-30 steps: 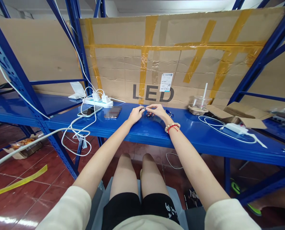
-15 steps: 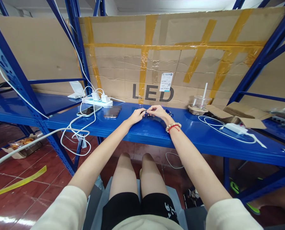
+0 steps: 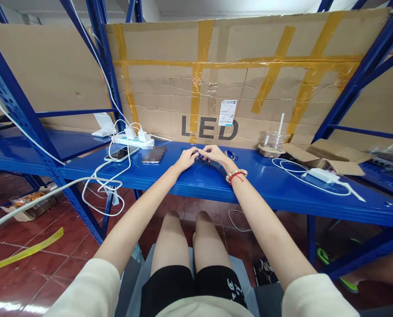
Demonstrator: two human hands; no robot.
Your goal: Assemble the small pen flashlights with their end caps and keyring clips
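Both of my hands meet over the blue shelf surface [image 3: 170, 176], close to the tall cardboard box. The fingers of my left hand [image 3: 186, 159] are closed in a pinch, and the fingertips come close to those of my right hand [image 3: 213, 154], which pinches too. Something small and dark is at the fingertips, but its kind is too small to make out. Small dark-blue shiny pieces [image 3: 231, 155] lie just beyond my right hand, partly hidden by it. A beaded bracelet with a red string [image 3: 236, 175] circles my right wrist.
To the left are a smartphone [image 3: 153, 155], another phone [image 3: 121, 153] and a white power strip [image 3: 133, 141] with looped cables. On the right stand a plastic cup [image 3: 276, 140] in a carton holder, a white adapter [image 3: 322, 175] with its cable, and an opened cardboard box [image 3: 342, 152].
My hands stay together at nearly the same spot, with slight finger movement. The whole view has shifted a little.
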